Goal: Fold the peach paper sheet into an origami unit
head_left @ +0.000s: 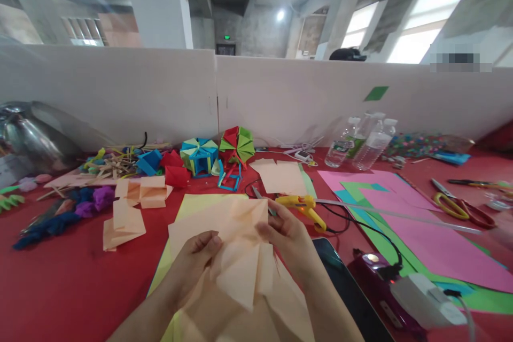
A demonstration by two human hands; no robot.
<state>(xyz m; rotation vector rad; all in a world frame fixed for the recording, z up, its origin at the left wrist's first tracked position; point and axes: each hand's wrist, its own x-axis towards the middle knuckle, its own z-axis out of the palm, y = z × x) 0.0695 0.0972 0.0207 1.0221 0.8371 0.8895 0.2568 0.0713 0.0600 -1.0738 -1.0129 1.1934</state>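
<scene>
A partly folded peach paper sheet (236, 248) is held up above the red table (60, 283) between both hands. My left hand (195, 259) pinches its left side, fingers curled onto the paper. My right hand (286, 235) grips the right edge with thumb and fingers closed on it. Folded flaps of the sheet hang down between my wrists. A yellow-green sheet (192, 206) lies flat under the held paper.
Folded peach pieces (138, 197) lie to the left, paper models (218, 157) and craft sticks at the back. A yellow glue gun (304, 208), a phone (348, 291), coloured sheets (417, 224), scissors (460, 206) and water bottles (363, 141) are to the right. White partition behind.
</scene>
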